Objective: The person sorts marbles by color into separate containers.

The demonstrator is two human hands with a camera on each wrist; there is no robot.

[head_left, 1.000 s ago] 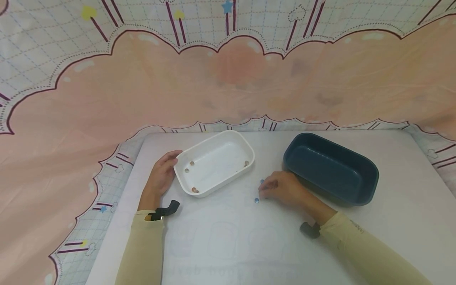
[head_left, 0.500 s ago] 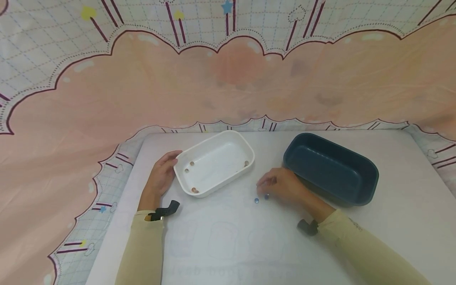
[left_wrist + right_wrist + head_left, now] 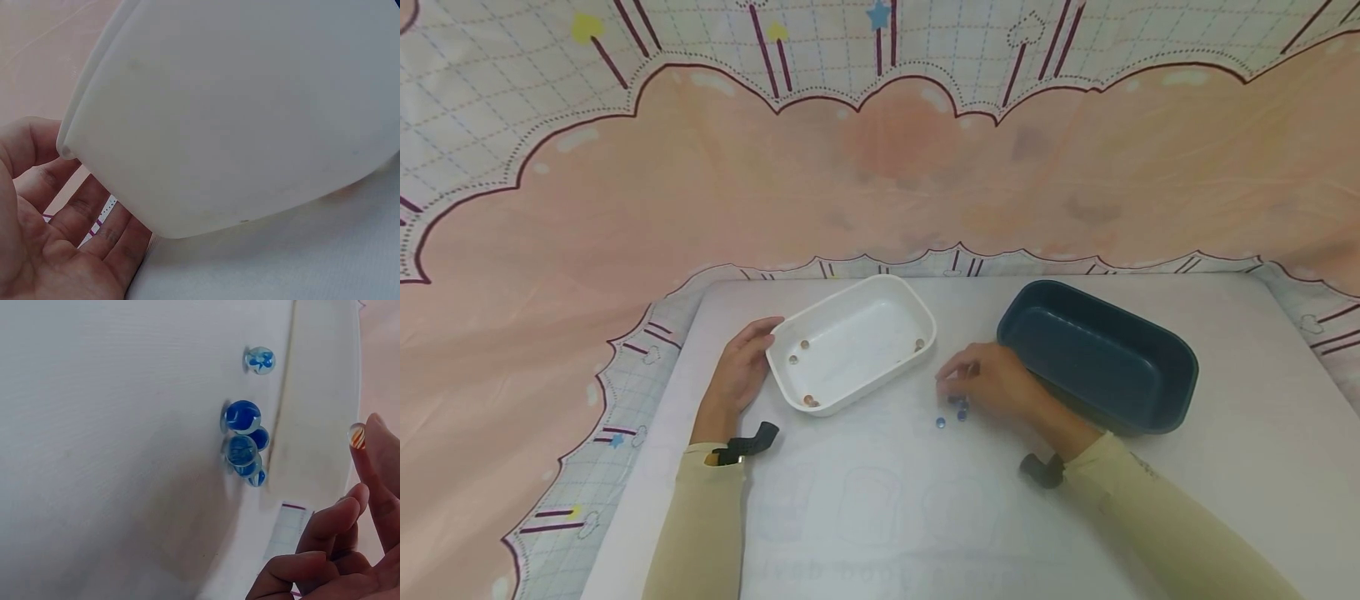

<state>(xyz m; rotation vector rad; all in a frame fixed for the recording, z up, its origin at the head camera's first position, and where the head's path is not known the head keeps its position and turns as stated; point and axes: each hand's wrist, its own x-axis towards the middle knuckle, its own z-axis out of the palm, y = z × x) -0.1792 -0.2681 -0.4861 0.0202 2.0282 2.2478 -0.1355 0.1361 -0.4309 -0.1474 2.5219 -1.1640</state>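
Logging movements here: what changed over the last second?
The right hand moved away from the person and slightly left, uncovering blue marbles. It holds an orange-striped marble; when it was gripped is unclear. The left hand, white tray and dark blue tray stayed put.

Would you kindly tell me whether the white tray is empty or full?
The white tray is neither empty nor full: the head view shows a few marbles inside, much of its floor bare.

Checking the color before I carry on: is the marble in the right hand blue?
No, the right wrist view shows the right hand holding a clear marble with orange stripes.
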